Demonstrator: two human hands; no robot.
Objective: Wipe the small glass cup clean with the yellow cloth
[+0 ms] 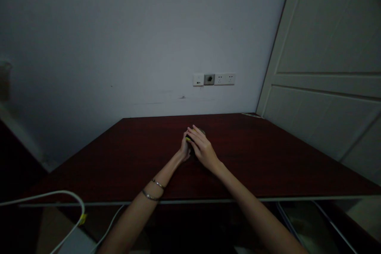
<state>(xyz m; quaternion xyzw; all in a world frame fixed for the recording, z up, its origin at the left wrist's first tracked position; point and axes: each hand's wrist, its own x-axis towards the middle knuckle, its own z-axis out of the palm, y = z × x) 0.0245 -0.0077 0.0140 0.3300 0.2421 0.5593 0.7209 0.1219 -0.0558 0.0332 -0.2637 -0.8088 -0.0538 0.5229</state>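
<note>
A small black object with yellow-green edging [188, 138] sits clasped between the left hand [185, 147] and the right hand [206, 149], over the dark red, flat, wood-look tabletop [143, 147]! Only slivers peek out, so its full shape and tilt can't be told.

I grip an object [188, 139] too hidden to judge, while my 2 bangles [150, 196] look like shiny metal, the tabletop [154, 139] smooth wood, the 12 o'clock wall [143, 39] matt, the 1 o'clock sockets [224, 79] plastic.
</note>
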